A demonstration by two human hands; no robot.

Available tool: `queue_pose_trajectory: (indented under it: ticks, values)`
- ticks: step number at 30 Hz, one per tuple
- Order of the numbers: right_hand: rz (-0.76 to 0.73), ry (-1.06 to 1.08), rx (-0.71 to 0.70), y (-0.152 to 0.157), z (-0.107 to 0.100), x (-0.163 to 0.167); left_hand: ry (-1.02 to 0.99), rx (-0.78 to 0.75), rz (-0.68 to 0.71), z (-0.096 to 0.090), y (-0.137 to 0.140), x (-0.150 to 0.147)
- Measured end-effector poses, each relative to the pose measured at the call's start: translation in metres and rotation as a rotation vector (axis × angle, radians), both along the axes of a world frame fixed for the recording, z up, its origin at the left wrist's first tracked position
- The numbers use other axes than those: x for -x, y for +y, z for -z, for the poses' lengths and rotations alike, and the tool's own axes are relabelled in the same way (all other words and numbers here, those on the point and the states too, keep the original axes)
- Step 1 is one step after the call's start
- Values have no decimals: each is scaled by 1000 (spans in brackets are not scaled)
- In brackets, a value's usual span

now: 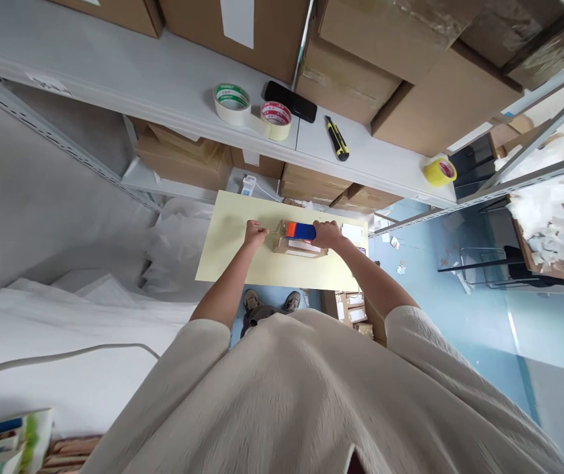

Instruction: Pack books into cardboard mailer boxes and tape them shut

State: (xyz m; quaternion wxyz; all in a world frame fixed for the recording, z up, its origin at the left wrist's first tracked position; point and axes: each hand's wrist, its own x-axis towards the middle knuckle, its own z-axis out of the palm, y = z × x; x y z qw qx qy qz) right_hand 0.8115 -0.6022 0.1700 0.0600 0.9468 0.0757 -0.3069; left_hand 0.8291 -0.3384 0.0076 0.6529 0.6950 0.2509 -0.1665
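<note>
Shirt (306, 382) nearest; at its 12 o'clock, a box (289, 245) on the table (232, 253). Right hand (327, 234), at the box's 3 o'clock, clamps a dispenser (304, 231), best kept level and square. Left hand (255, 233), 9 o'clock: fingers together, on what I cannot tell.

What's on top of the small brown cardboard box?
The right hand holds a blue-and-orange tool over the box. What lies directly beneath the tool and hand is covered.

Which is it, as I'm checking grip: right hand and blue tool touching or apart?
Touching: the head view shows the right hand closed around the blue tool.
</note>
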Motion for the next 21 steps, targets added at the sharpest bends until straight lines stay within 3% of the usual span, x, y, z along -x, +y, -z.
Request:
queue_pose_trajectory:
  ticks: [6,12,17,21]
  values:
    - [-3,8,27,3,-2,0,5,-28,8,22,-27,4]
    - [0,4,38,5,-4,2,-14,-66,63,32,-38,11]
    - [5,-10,43,7,-4,3,-143,-172,58,28,-31,16]
    - [10,-12,44,7,-1,3,-184,-62,151,15,-32,17]
